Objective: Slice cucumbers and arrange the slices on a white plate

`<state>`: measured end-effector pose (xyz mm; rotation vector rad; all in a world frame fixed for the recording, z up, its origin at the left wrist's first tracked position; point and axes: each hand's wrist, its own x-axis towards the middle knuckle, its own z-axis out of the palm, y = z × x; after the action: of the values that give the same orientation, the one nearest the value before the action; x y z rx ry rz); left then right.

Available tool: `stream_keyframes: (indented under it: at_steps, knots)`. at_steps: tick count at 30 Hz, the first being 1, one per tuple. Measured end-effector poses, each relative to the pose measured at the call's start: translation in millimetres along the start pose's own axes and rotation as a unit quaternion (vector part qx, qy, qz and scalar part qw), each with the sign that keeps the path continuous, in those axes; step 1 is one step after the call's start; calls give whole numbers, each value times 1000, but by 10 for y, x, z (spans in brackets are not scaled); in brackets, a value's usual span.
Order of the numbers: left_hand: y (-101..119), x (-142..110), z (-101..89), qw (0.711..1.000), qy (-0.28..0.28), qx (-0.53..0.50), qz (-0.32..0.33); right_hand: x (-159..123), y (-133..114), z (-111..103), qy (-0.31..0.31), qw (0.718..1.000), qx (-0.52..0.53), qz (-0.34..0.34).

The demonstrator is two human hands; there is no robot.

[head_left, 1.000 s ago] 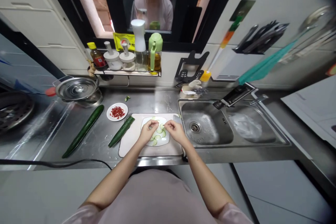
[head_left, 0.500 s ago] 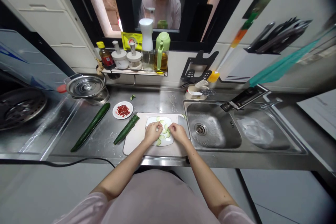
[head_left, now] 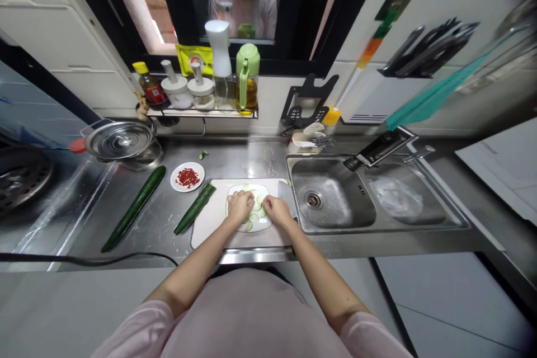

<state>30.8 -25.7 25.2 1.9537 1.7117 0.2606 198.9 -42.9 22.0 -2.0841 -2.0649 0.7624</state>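
A white plate point(head_left: 264, 225) with several pale cucumber slices point(head_left: 253, 217) rests on a light cutting board point(head_left: 210, 233). Over the plate's left part, my left hand point(head_left: 240, 207) has its fingers bent and drawn together; whatever is in them is too small to make out. My right hand point(head_left: 277, 210) pinches at the plate's right side, with a cucumber slice at its fingertips. Partly behind that hand, a knife blade point(head_left: 287, 192) lies on the board. A cut cucumber point(head_left: 195, 208) leans over the board's left edge.
A whole cucumber point(head_left: 134, 210) and a small plate of red chili pieces point(head_left: 187, 177) lie to the left. Further left stands a lidded steel pot point(head_left: 121, 142). The sink point(head_left: 335, 196) is on the right, and a seasoning rack point(head_left: 205, 113) hangs behind.
The view has turned slightly, so the whole counter sits further left. Both hands stay over the plate, with only small finger movements.
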Motion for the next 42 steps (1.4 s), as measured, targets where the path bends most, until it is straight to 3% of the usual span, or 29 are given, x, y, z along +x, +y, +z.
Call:
stream_keyframes:
  at_steps: [19,42]
  knots:
    - [148,169,238,998,-40,43,30,43,-43,69,-48,995,-89,6]
    - [169,192,243,998,-51,41,26,76,-58,46,-37,995,-84,36]
